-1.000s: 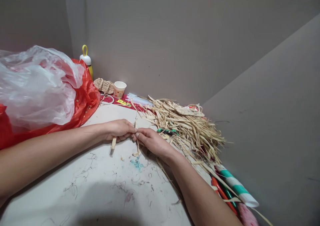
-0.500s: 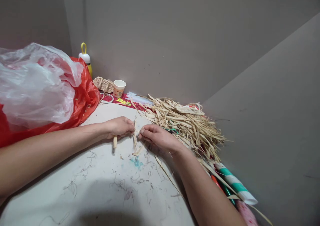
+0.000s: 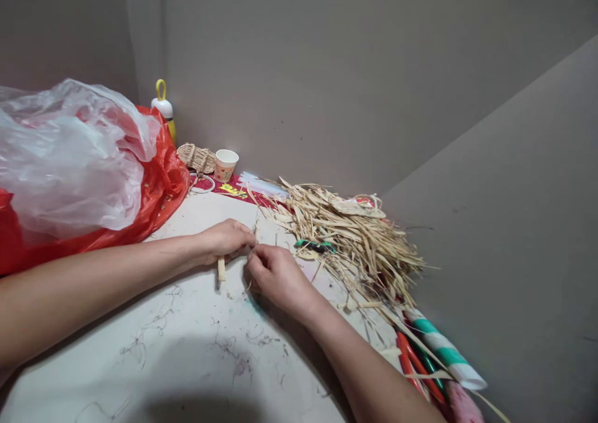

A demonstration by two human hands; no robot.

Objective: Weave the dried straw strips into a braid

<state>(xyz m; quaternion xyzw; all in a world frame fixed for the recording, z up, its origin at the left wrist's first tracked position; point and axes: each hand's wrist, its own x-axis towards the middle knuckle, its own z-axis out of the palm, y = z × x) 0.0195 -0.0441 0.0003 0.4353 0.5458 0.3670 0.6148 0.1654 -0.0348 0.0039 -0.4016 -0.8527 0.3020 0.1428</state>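
Left hand (image 3: 231, 237), fingers bent and pinched, grips a flat, pale-yellow strip of dried straw (image 3: 221, 268), whose short end projects below the palm, above the table. Right hand (image 3: 278, 276) meets it from the other side, thumb and fingers drawn together just beside the left fingertips; whether it grips anything is hidden by the fingers. A thin, pale sliver of straw (image 3: 256, 227) rises beyond the joined fingertips; whether it belongs to the same strip cannot be told.

Beneath both hands lies an off-white tabletop (image 3: 154, 373) with scattered dark, thread-like marks. Near the right hand, a green-and-black object (image 3: 315, 246) lies at the edge of a large, loose heap of dry, straw-coloured strips (image 3: 359, 236). Nearer the viewer, to the right, lies a green-and-white striped cylinder (image 3: 446, 348).

Toward the wall stand a white paper cup with a printed pattern (image 3: 226, 166) and, beside it, an oblong bundle of tan woven cord (image 3: 196, 157). Farther left are crumpled translucent plastic (image 3: 75, 161) and red plastic sheeting (image 3: 175, 177).
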